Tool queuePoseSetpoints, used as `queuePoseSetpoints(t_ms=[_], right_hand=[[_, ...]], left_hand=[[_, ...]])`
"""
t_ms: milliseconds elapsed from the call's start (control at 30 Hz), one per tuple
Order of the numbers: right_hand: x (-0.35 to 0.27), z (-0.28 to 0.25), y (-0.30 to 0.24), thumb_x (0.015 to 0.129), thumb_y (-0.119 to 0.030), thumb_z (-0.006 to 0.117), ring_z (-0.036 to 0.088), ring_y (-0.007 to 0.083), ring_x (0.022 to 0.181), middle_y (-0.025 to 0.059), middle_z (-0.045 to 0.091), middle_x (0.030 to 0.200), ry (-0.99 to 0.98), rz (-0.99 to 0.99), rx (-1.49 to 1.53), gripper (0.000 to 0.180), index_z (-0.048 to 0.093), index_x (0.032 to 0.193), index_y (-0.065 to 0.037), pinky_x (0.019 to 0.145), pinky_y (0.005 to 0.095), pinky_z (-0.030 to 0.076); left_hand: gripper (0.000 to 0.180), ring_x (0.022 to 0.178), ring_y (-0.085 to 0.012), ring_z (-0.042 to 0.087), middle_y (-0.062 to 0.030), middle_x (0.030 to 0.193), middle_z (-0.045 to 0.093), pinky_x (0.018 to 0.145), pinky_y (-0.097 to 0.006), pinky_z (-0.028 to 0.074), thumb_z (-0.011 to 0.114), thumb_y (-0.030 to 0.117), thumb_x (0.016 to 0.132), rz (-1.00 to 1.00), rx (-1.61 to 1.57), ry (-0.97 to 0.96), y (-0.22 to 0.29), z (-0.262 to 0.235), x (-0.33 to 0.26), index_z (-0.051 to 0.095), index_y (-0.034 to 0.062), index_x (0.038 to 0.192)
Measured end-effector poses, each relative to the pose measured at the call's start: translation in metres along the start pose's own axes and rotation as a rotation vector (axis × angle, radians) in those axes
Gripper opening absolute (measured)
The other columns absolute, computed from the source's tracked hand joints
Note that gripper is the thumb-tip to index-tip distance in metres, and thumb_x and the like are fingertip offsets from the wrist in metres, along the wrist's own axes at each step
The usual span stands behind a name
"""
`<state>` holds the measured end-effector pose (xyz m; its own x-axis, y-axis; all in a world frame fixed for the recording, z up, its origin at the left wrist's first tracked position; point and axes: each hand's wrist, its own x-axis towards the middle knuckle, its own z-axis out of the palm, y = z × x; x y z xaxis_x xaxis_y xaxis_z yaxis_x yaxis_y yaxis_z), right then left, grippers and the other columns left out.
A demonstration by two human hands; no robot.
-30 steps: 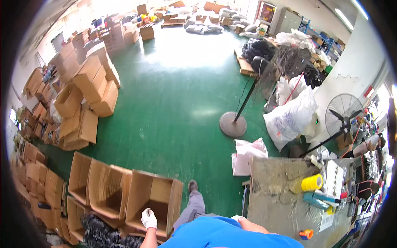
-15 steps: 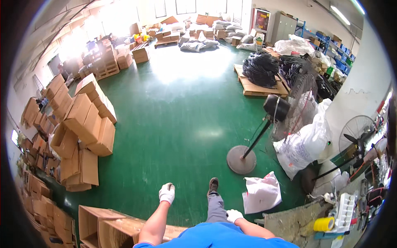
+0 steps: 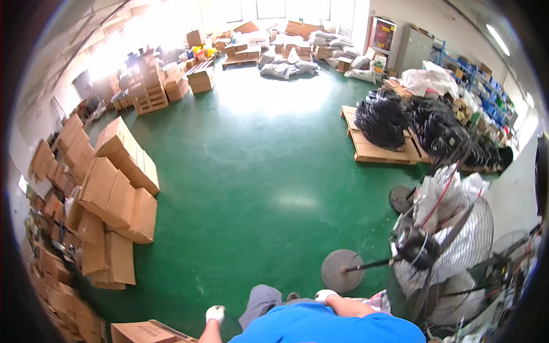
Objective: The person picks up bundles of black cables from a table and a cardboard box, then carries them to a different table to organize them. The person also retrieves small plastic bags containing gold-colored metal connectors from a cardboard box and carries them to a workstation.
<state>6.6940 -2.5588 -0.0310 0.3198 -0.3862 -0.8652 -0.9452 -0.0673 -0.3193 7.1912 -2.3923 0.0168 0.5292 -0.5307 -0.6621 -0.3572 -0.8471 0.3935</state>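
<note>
Left of the left hand, its grip unclear, sits a carton.

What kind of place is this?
Probably a warehouse or workshop: cardboard boxes are stacked on the left, black bundles lie on a pallet, and grey sacks sit at the back.

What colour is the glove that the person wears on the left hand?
The glove on the left hand is white; the head view shows it best.
</note>
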Motion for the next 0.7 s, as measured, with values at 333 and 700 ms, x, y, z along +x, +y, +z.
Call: queuePoseSetpoints(t_ms=[333, 700], right_hand=[[0.141, -0.169, 0.02, 0.092, -0.04, 0.056, 0.067, 0.0296, 0.108, 0.0157, 0.071, 0.118, -0.039, -0.014, 0.142, 0.04, 0.073, 0.114, -0.011, 0.091, 0.0409, 0.05], [0.182, -0.439, -0.087, 0.093, -0.043, 0.05, 0.064, 0.0359, 0.11, 0.0169, 0.07, 0.114, 0.539, 0.031, 0.419, 0.042, 0.07, 0.112, -0.011, 0.094, 0.0453, 0.05]], left_hand=[[0.049, 0.114, -0.0321, 0.065, -0.0145, 0.122, 0.069, 0.099, -0.04, 0.049, 0.058, 0.047, 0.086, -0.005, 0.405, -0.383, 0.149, 0.03, 0.171, 0.072, 0.0094, 0.115], [0.043, 0.112, -0.0349, 0.064, -0.0174, 0.116, 0.069, 0.097, -0.043, 0.05, 0.052, 0.04, 0.092, 0.524, 0.36, -0.024, 0.617, -0.121, 0.435, 0.071, 0.0089, 0.113]])
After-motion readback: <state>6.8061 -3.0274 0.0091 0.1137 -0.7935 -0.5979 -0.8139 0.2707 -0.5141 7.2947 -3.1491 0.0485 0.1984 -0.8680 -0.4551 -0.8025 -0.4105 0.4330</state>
